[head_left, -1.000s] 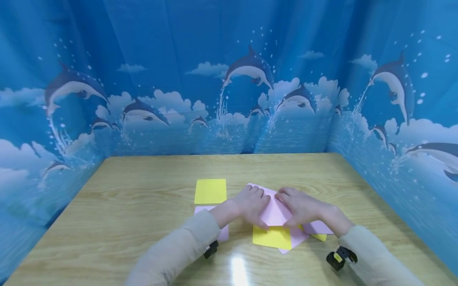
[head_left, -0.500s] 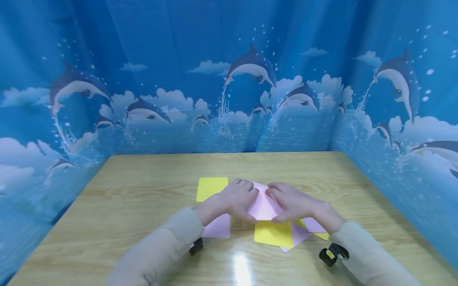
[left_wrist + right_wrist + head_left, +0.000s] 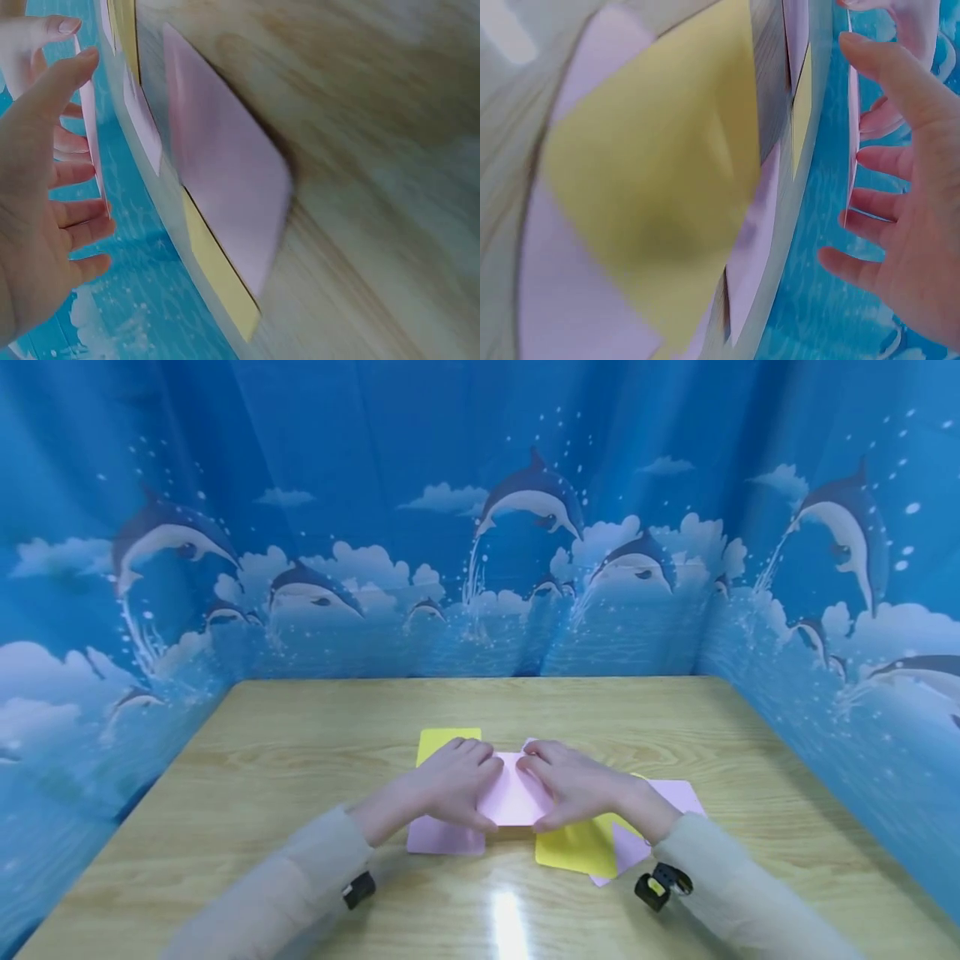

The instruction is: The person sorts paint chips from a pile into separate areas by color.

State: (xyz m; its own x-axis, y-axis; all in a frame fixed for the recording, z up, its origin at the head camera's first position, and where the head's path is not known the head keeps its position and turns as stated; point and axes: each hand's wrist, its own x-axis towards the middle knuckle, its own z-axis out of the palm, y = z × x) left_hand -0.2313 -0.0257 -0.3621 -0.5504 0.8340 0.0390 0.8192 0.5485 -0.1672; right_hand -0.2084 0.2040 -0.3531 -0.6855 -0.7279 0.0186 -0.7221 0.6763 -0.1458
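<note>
A pink square card (image 3: 513, 795) is held up off the table between both hands. At its left edge my left hand (image 3: 453, 787) pinches it, thumb in front and fingers behind. My right hand (image 3: 576, 785) grips the opposite edge in the same way. In the left wrist view the card (image 3: 91, 139) appears almost edge-on between thumb and fingers. The right wrist view likewise gives a thin sliver of the card (image 3: 853, 124). Beneath and around the left hand lie a yellow card (image 3: 444, 740) and a lilac-pink card (image 3: 447, 838), both partly covered by that hand.
To the right is a loose overlapping pile, with a yellow card (image 3: 573, 850) on a pink card (image 3: 628, 853) and another pink card (image 3: 678, 795) behind the right forearm. They lie on a wooden table (image 3: 337, 718). A blue dolphin-print curtain (image 3: 375, 510) surrounds it.
Both hands have moved left with the pink card, from above the right-hand pile to beside the left yellow and pink cards. More of the right-hand pile now shows.
</note>
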